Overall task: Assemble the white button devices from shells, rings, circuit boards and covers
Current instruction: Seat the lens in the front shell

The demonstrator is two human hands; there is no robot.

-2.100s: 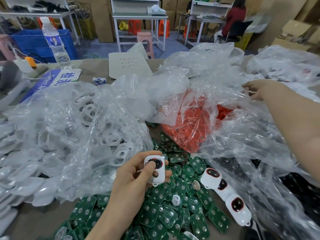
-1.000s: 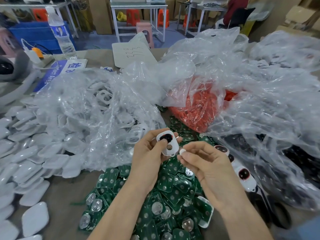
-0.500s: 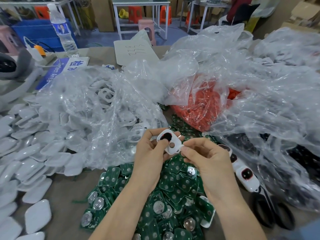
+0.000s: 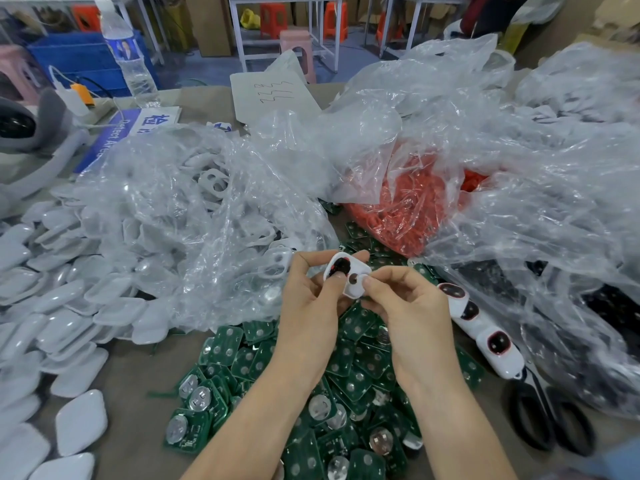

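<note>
Hands meet above a bench (image 4: 138, 368) heaped with parts, midway through building one white button device. My left hand (image 4: 308, 299) grips a white shell (image 4: 358, 267) by its edges, thumb on the near side and fingers curled behind. It holds the shell up just above the pile of green circuit boards (image 4: 242, 362). A dark ring (image 4: 341, 268) with red in it already sits in the shell's larger upper opening. My right hand (image 4: 412, 306) pinches the shell's lower end, thumb and forefinger closed at the small round hole. Whether a tiny part sits between them is too small to tell. I judge this unit to be at an early step: ring in, small hole being dealt with, board and cover not yet on. To my right, three part-built devices (image 4: 498, 344) lie in a row on the bench, each showing a red ring round a dark centre. Much remains. White covers (image 4: 79, 420) spread across the left of the bench, and more shells fill a clear bag (image 4: 207, 188) beyond my left hand. Orange-red parts fill another bag (image 4: 408, 209) behind, and boards lie thick beneath my wrists.
</note>
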